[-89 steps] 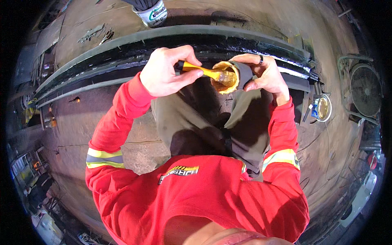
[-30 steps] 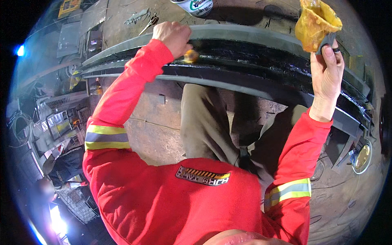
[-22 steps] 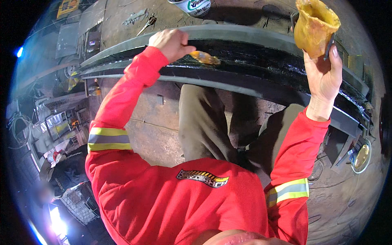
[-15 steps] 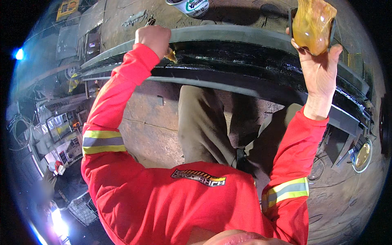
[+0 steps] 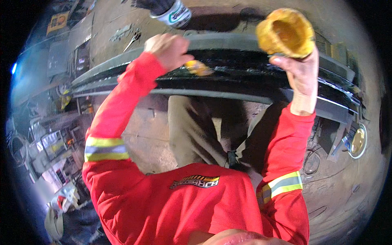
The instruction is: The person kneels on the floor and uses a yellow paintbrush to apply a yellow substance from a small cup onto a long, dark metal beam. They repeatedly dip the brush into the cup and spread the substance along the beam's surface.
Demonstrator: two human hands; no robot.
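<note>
My left hand is closed around what looks like a paintbrush; its amber-coated end points right, over the wet black inner face of a long curved metal piece. The fingers hide its handle. On the right, my right hand grips a cup thickly smeared with yellow-amber coating. Its mouth is turned partly toward me, showing an amber inside. The cup is above the far edge of the metal piece, which runs across in front of my knees.
A white-labelled bucket with dark contents stands beyond the metal piece. At the right lies a round yellowish pan or lid near dark metal plates. Another person is at the lower left, beside cluttered equipment.
My left hand has moved right along the metal piece, and more of the brush end shows. My right hand has shifted left and tipped the cup so its mouth faces me.
</note>
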